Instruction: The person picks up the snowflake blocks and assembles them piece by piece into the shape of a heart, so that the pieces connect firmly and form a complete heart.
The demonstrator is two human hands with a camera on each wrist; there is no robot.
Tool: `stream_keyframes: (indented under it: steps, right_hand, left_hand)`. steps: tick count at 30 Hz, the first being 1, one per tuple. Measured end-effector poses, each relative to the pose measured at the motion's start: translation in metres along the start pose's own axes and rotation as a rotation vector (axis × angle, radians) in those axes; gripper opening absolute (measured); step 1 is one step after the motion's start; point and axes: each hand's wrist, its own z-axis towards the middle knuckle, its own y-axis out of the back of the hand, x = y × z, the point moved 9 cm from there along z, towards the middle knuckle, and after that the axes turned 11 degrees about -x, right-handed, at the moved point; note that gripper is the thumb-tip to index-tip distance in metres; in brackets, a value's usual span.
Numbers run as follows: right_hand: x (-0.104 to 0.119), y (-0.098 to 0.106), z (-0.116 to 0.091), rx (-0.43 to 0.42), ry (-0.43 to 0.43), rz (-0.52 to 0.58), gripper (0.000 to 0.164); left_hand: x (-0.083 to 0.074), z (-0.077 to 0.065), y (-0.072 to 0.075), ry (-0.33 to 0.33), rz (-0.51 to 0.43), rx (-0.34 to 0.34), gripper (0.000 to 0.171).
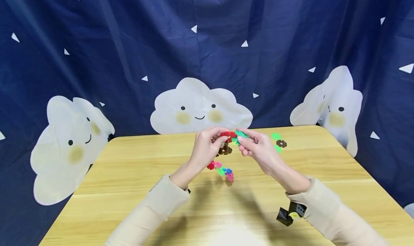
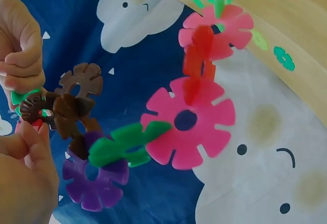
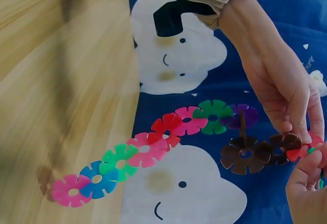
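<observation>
Slotted plastic snowflake discs form a long chain that hangs from both hands above the table. In the head view the left hand (image 1: pixel 207 145) pinches a red disc (image 1: pixel 229 134) between thumb and fingers. Close beside it, the right hand (image 1: pixel 260 150) pinches a green disc (image 1: pixel 239 135), its edge meeting the red one. Brown discs (image 3: pixel 245 154) follow directly below the fingers. From there the chain runs through a purple disc (image 2: pixel 96 175), a green one (image 3: pixel 212 116), pink and red ones, then a blue disc (image 3: pixel 98 179) to a pink end disc (image 3: pixel 71 190).
Loose discs lie on the wooden table (image 1: pixel 129 203) at the back right, among them a brown disc (image 1: pixel 281 143) and a light green disc (image 1: pixel 276 136). A dark blue curtain (image 1: pixel 207 51) with smiling clouds hangs behind. A black camera mount (image 1: pixel 291 214) hangs under the right sleeve.
</observation>
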Motion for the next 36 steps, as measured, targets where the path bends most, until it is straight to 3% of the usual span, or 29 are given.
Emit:
stream_keyframes:
  steps: [4,11,14,18,25,30,33,36]
  right_hand:
    - [0.000,0.000,0.002,0.022,-0.018,0.026,0.048]
    - [0.010,0.004,0.001,0.139,0.028,0.008,0.054]
    - [0.010,0.006,-0.001,0.162,0.028,-0.005,0.054]
    - [0.008,0.007,-0.003,0.158,-0.017,0.046,0.053]
    - [0.007,0.002,-0.009,0.192,-0.068,0.171,0.055]
    - [0.005,-0.001,-0.010,0.194,-0.050,0.169,0.052]
    - [0.003,-0.004,-0.011,0.202,-0.038,0.169,0.050]
    - [0.001,-0.007,-0.011,0.211,-0.022,0.163,0.045]
  left_hand:
    - [0.004,-0.001,-0.001,0.046,-0.035,0.010,0.010]
    - [0.014,-0.002,0.002,0.234,-0.140,-0.016,0.012]
    - [0.014,-0.002,0.005,0.256,-0.158,-0.038,0.012]
    - [0.013,-0.005,0.004,0.276,-0.170,-0.018,0.010]
    - [0.016,-0.009,-0.001,0.294,-0.181,0.077,0.013]
    - [0.016,-0.010,-0.009,0.290,-0.145,0.214,0.041]
    - [0.020,-0.013,-0.017,0.335,-0.130,0.300,0.057]
    - [0.024,-0.015,-0.022,0.385,-0.153,0.329,0.062]
